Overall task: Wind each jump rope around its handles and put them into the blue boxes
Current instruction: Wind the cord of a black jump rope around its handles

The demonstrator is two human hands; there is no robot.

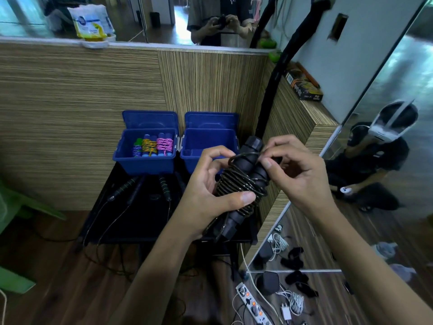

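While left hand grips wound black rope, right hand pinches its cord.

Both forearms are showing bare from the bottom edge of the frame up to the wrists, with no sleeves, watch, bracelet or rings on them. The left hand and the right hand are wearing no gloves, and their nails are looking short and plain. In the mirror on the right, the person's reflection is wearing a dark short-sleeved top and a white headset with a strap running over the head. The mirror above is showing a loose greyish short-sleeved shirt.
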